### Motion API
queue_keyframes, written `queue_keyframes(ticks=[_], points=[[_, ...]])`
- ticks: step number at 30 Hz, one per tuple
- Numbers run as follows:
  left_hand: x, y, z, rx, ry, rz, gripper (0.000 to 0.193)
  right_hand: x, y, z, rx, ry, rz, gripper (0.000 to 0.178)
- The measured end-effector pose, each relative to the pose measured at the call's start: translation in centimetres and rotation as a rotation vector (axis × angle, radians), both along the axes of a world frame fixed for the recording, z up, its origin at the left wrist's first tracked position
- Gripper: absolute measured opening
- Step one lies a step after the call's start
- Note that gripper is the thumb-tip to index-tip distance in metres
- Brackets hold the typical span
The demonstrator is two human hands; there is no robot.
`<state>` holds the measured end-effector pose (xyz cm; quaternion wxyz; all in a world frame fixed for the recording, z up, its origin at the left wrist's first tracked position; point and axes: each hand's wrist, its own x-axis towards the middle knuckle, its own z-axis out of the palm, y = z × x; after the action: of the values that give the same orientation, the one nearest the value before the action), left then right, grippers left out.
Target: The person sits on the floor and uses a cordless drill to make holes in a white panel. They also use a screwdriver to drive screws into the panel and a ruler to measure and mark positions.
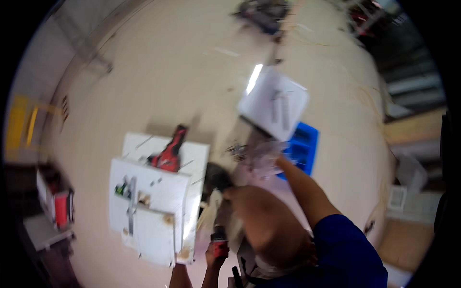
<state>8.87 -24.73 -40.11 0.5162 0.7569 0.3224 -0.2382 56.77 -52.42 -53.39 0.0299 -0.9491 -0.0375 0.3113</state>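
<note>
Head view, blurred. Blue sleeve [353, 252] was nearest, lower right, with a bare bent leg [271, 221] just left of it. Right forearm ran out of the sleeve toward the far side; right hand [279, 162] was at a clear plastic bag [261, 158], grip too smeared to tell. Left hand [212, 257], near edge, was wrapped around a red-and-black drill [220, 244], chuck pointing away; the drill sat right of the white boards. Another bare limb [180, 277] showed left of that hand, partly under a board; couldn't tell whose or what part.

Left: overlapping white boards [156, 177], a second red-and-black power tool [168, 156] on the far part, a metal strip [131, 204] and a smaller white panel [154, 235] nearer. Small loose parts [236, 151] lay on the floor [192, 81], just left of the bag. Blue compartment tray [309, 146] was right of the bag, beside a tilted white panel [271, 98] farther off. Yellow frame [18, 125] far left.
</note>
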Motion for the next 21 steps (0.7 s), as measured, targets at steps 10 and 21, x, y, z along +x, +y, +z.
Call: queue_keyframes(ticks=[10,21], points=[[-1.0,1.3,-0.5,0.084,-0.374,-0.035,0.063,-4.2,-1.0,-3.6,-0.118,0.129,0.280,0.028],[0.7,4.4,-4.0,-0.003,-0.349,-0.122,0.059,-3.8,-1.0,-3.5,-0.142,0.139,0.331,0.025]])
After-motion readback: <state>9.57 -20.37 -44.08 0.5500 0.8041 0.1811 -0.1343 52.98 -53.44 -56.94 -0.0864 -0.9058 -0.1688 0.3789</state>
